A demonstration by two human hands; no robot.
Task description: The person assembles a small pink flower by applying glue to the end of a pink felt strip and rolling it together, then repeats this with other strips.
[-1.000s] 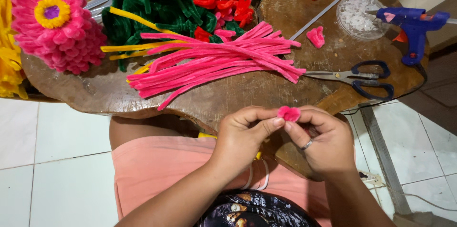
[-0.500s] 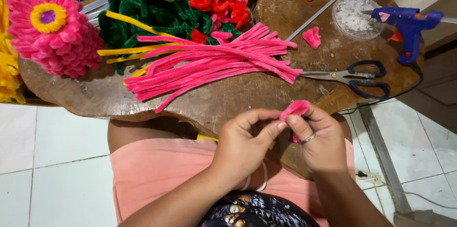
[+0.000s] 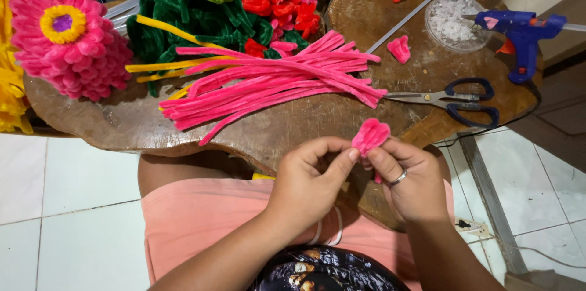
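I see bare wood [image 3: 317,123] between stems [image 3: 274,80] and my hands; scissors [image 3: 452,98] block the right.

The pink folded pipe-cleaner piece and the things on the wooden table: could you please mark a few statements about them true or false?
1. Both hands pinch the pink folded piece. True: the left hand and right hand hold it between their fingers.
2. The scissors lie in the person's lap. False: they lie on the wooden table, right of the pink pipe cleaners.
3. The glue gun is blue. True.
4. The right hand is bare of rings. False: a ring shows on one finger.
5. The large pink flower has a yellow ring at its centre. True.
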